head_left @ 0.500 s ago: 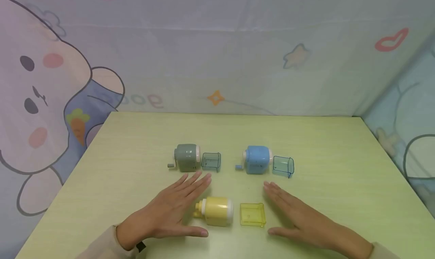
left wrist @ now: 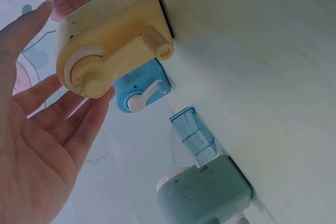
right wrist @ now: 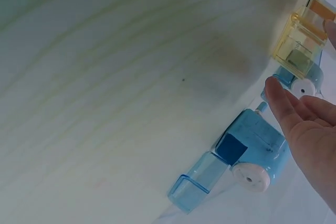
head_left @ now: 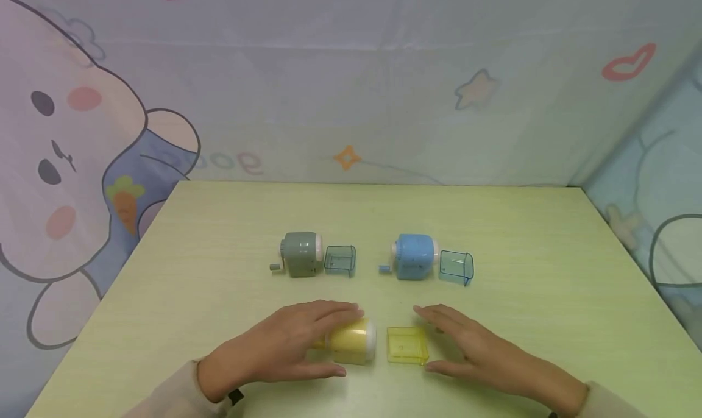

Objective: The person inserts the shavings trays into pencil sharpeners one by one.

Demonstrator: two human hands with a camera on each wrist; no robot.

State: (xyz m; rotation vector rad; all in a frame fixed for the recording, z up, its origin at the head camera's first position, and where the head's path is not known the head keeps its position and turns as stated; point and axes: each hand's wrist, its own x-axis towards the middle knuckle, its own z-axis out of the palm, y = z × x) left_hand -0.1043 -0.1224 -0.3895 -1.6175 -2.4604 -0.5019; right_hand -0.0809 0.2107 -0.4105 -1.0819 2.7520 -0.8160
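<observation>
A yellow crank pencil sharpener (head_left: 351, 342) lies on the table, its handle showing in the left wrist view. My left hand (head_left: 280, 345) spreads around it, fingers passing over its far side and thumb along its near side; whether they touch it I cannot tell. To the right of the sharpener sits its clear yellow shavings drawer (head_left: 407, 346). Beside that drawer is my right hand (head_left: 482, 354), thumb and fingers apart, with the thumb tip close to the drawer's right edge. In the right wrist view, the drawer (right wrist: 295, 45) stands between thumb and fingers.
Farther back stand a grey-green sharpener (head_left: 301, 255) with its clear drawer (head_left: 340, 259) and a blue sharpener (head_left: 415, 257) with its clear blue drawer (head_left: 456, 267). A patterned cloth (head_left: 351, 89) hangs behind the pale table (head_left: 510, 223).
My left hand has moved nearer and slightly right, its fingers now over the yellow sharpener. My right hand has shifted slightly left towards the yellow drawer, fingers a little more bent.
</observation>
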